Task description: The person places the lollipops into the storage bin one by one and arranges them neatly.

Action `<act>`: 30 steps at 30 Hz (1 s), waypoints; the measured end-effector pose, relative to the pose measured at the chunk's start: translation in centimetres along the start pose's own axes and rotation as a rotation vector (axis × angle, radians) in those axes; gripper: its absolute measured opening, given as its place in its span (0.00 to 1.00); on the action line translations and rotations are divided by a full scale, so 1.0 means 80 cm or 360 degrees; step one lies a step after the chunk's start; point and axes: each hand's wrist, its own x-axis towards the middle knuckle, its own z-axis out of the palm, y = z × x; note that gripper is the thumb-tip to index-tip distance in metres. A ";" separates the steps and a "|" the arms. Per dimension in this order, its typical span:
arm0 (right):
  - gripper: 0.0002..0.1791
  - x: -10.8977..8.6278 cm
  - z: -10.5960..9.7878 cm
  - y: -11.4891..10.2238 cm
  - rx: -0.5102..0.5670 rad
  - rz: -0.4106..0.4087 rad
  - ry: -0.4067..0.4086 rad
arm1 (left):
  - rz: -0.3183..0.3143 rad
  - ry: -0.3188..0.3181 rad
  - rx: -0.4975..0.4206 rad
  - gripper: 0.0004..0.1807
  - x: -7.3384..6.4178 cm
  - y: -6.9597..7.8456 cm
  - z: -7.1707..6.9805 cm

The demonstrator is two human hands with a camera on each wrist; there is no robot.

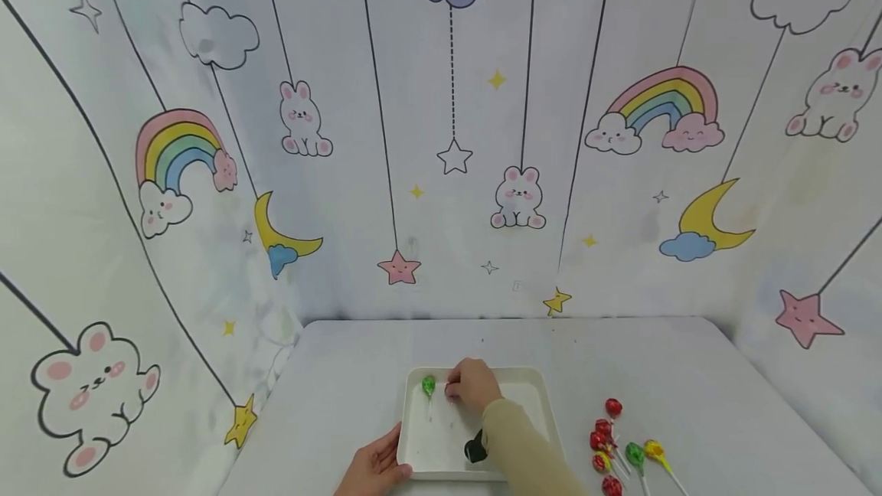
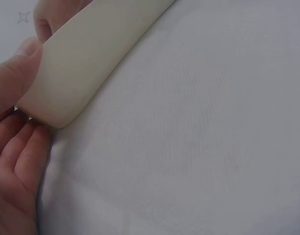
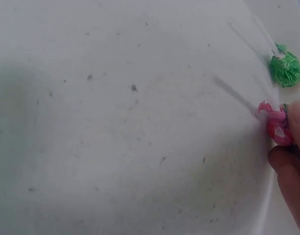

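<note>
A white rectangular tray (image 1: pixel 436 446) lies on the table in front of me. Its near left corner is held by my left hand (image 1: pixel 374 464), thumb against the side wall and fingers at the lower edge, as the left wrist view shows. Inside the tray, toward the far edge, my right hand (image 1: pixel 475 385) pinches a red-pink wrapped lollipop (image 3: pixel 278 131) by its head between thumb and finger. Just left of it, a green lollipop (image 1: pixel 429 385) lies with its stick toward me. Next to each other in the right wrist view, both heads sit by the tray wall.
Right of the tray, several lollipops lie loose on the white table (image 1: pixel 358 373): a cluster of red ones (image 1: pixel 598 441), a green one (image 1: pixel 635 455) and a yellow one (image 1: pixel 653 449). Behind stands a white wall (image 1: pixel 455 236) with painted clouds, rabbits and stars.
</note>
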 end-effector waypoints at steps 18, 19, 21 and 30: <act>0.06 0.010 0.018 0.005 -0.0175 -0.0099 0.0148 | -0.0005 0.0015 0.0014 0.46 0.006 -0.008 -0.004; 0.06 0.010 0.018 0.005 -0.0173 -0.0103 0.0151 | -0.0004 0.0017 0.0017 0.46 0.006 -0.008 -0.004; 0.06 0.010 0.018 0.005 -0.0174 -0.0102 0.0155 | 0.0000 0.0016 0.0025 0.46 0.007 -0.008 -0.004; 0.04 0.001 0.001 -0.002 -0.0127 -0.0035 0.0127 | 0.0015 -0.0018 0.0021 0.45 0.005 -0.009 -0.004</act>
